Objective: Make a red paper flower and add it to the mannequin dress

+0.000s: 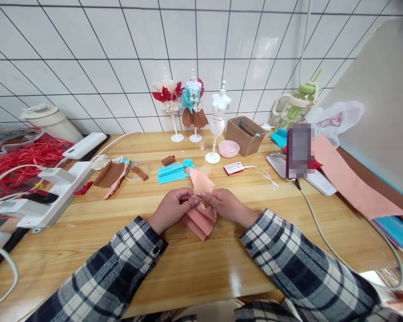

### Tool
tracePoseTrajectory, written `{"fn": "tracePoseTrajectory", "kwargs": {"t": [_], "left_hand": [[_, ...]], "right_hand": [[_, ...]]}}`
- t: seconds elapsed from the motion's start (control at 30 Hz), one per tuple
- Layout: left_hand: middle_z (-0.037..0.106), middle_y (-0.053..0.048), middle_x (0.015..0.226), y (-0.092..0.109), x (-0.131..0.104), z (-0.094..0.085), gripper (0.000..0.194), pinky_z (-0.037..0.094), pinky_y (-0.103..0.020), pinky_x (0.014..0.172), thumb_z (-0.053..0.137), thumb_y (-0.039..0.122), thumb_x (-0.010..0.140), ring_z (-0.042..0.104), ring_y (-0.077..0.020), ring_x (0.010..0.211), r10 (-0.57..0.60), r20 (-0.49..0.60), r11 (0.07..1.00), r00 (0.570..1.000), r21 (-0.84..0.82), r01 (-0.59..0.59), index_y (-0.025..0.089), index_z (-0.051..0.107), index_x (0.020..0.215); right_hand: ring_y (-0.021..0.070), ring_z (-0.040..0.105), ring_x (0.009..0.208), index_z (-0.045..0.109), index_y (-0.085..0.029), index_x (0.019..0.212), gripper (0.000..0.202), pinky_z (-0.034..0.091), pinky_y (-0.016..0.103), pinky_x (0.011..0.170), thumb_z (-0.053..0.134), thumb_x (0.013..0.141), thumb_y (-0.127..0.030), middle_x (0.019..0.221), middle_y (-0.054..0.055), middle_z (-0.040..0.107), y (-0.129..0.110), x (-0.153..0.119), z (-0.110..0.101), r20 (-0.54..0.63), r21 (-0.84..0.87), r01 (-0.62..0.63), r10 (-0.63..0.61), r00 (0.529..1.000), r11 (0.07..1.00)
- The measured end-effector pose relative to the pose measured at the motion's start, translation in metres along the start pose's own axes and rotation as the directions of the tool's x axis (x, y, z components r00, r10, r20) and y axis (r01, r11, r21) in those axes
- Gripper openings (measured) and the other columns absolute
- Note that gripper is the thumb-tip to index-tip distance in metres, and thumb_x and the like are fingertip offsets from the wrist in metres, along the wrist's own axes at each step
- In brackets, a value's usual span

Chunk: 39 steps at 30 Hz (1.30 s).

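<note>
Between my two hands is a folded piece of salmon-pink crepe paper (201,226), its upper end standing up above the fingers and its pleated lower part hanging toward me. My left hand (179,206) pinches it from the left with the thumb on top. From the other side my right hand (226,205) grips it, thumb and fingers pressed together near the middle. A small thin dark item shows between the thumbs, too small to name. Just beyond the hands lies a turquoise crepe paper piece (172,173).
Mini dress forms stand along the tiled wall, including a bare white one (218,116). Behind are a pink bowl (229,149) and a cardboard box (245,136). A power strip (58,197) is left; a phone (298,152) and long pink paper (352,179) are right.
</note>
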<state>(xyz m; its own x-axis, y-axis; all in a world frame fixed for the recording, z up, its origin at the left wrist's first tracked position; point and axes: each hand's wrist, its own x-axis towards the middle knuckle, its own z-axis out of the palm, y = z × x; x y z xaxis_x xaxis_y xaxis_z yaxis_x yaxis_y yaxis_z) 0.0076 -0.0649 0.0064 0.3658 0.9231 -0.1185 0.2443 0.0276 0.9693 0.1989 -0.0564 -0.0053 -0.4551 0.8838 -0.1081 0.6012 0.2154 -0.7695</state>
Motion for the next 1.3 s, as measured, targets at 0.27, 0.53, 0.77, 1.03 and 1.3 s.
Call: {"fn": "tracePoseTrajectory", "kwargs": {"t": [0.27,0.53,0.77,1.03,1.3], "left_hand": [[0.068,-0.004,0.081,-0.008,0.002,-0.003,0.025,0.051,-0.028,0.068,0.064,0.041,0.076,0.063,-0.018,0.076,0.101,-0.128,0.994,0.987,0.059,-0.094,0.016,0.063,0.078],[0.05,-0.01,0.138,-0.002,-0.002,-0.015,0.008,0.034,-0.045,0.107,0.065,0.026,0.079,0.037,-0.0272,0.133,0.527,-0.096,0.79,0.844,0.421,-0.445,0.02,0.07,0.08],[0.072,-0.005,0.082,-0.005,0.0,-0.022,0.005,0.048,-0.04,0.091,0.066,0.022,0.077,0.064,-0.0215,0.092,0.592,-0.231,0.776,0.772,0.421,-0.469,0.02,0.07,0.077],[0.07,-0.004,0.089,-0.004,-0.003,-0.033,0.029,0.051,-0.034,0.083,0.071,0.024,0.071,0.065,-0.0186,0.083,0.479,-0.534,0.878,0.696,0.298,-0.375,0.018,0.066,0.099],[0.067,-0.005,0.089,-0.01,-0.002,-0.023,0.03,0.049,-0.033,0.084,0.071,0.026,0.072,0.064,-0.0185,0.084,0.408,-0.434,0.913,0.803,0.187,-0.363,0.018,0.062,0.099]], "right_hand": [[0.0101,0.045,0.051,0.052,-0.016,0.06,0.059,0.031,0.022,0.05,0.032,0.087,-0.065,0.052,-0.002,0.048,-0.002,-0.004,-0.004,0.013,0.164,-0.056,0.054,0.998,0.985],[0.0075,0.039,0.044,0.048,-0.016,0.059,0.062,0.027,0.021,0.044,0.032,0.084,-0.071,0.046,-0.004,0.044,-0.008,-0.012,-0.012,0.187,0.363,0.02,-0.094,0.978,0.932],[0.0067,0.037,0.043,0.051,-0.015,0.063,0.059,0.027,0.021,0.045,0.036,0.084,-0.067,0.046,-0.005,0.043,-0.006,-0.014,-0.021,0.194,0.408,0.073,-0.165,0.967,0.91],[0.013,0.051,0.063,0.064,-0.021,0.088,0.04,0.032,0.023,0.056,0.048,0.084,-0.057,0.07,0.001,0.061,0.015,-0.007,-0.038,-0.237,-0.217,-0.127,0.074,0.969,0.968],[0.028,0.049,0.11,0.057,-0.017,0.115,0.044,0.036,0.043,0.096,0.053,0.084,-0.047,0.116,0.014,0.057,0.01,-0.01,-0.032,-0.494,-0.483,0.037,-0.307,0.814,0.875]]}}
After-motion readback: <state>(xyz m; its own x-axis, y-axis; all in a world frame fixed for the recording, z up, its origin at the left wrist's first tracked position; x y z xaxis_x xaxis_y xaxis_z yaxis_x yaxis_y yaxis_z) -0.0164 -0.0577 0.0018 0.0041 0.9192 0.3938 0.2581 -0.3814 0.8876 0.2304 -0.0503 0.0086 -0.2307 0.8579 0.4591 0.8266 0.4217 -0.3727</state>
